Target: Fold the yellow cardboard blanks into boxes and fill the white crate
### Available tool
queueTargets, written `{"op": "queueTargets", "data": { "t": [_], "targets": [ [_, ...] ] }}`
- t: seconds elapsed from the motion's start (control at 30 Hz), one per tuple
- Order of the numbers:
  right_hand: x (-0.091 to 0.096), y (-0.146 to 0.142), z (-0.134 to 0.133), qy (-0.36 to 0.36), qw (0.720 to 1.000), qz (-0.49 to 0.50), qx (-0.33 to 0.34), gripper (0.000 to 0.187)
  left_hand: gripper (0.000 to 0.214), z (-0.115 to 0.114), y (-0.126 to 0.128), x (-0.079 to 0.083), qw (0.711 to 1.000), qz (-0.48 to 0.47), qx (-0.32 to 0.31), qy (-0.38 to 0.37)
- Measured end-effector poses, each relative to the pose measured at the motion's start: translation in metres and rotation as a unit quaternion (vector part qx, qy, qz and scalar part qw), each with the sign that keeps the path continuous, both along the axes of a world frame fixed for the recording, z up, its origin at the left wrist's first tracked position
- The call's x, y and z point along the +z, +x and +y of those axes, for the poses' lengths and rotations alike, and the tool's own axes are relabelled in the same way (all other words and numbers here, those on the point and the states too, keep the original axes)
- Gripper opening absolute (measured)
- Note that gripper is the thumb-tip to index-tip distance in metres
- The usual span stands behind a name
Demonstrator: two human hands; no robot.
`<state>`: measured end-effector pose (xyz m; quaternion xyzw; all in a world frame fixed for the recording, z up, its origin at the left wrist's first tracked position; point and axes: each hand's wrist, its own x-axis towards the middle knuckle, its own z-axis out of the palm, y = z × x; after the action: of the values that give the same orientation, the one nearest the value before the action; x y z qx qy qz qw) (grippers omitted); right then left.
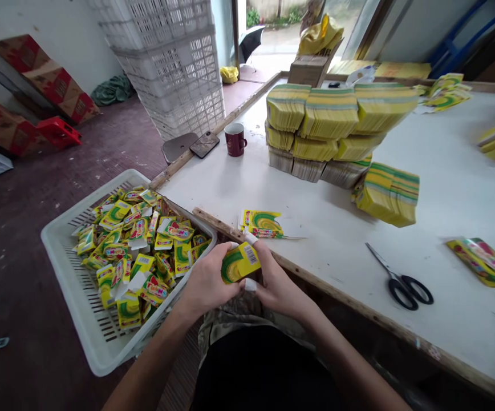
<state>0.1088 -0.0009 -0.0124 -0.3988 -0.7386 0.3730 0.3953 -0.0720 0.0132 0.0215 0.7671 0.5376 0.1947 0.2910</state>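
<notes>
At the table [444,188] edge I grip one yellow carton [239,262] between left hand [207,282] and right hand [279,285], the crate [65,285] beside me well filled, big stacks of flats [328,114] left on the table.

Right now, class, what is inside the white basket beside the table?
The white basket holds a loose heap of small yellow-green packets, piled toward the table side. Bare slotted floor shows at the near end. Anything beneath the heap is covered.
</notes>
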Motion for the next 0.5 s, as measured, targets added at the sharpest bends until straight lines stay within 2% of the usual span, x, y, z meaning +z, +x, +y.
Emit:
{"op": "queueTargets", "data": {
  "t": [0.07, 0.13, 0.2, 0.3, 0.37, 0.5],
  "targets": [
    [-0.001, 0.004, 0.006, 0.008, 1.000, 0.015, 0.011, 0.077, 0.055, 0.003, -0.022, 0.002, 1.000, -0.009, 0.021, 0.002],
    [-0.002, 0.019, 0.017, 0.035, 0.999, -0.011, -0.033, 0.057, 0.052, 0.008, -0.054, 0.001, 0.996, 0.022, 0.078, 0.032],
    [-0.006, 0.039, 0.031, 0.058, 0.988, -0.076, -0.123, 0.034, 0.056, 0.010, -0.090, -0.007, 0.986, 0.089, 0.138, 0.031],
    [-0.018, 0.065, 0.047, 0.071, 0.959, -0.166, -0.217, 0.029, 0.067, 0.003, -0.135, -0.031, 0.969, 0.152, 0.151, -0.121],
    [-0.025, 0.073, 0.051, 0.062, 0.952, -0.207, -0.215, 0.030, 0.061, -0.006, -0.152, -0.050, 0.959, 0.132, 0.131, -0.216],
    [-0.033, 0.070, 0.051, 0.034, 0.955, -0.249, -0.154, 0.028, 0.053, -0.018, -0.161, -0.074, 0.955, 0.100, 0.122, -0.250]
  ]
}}
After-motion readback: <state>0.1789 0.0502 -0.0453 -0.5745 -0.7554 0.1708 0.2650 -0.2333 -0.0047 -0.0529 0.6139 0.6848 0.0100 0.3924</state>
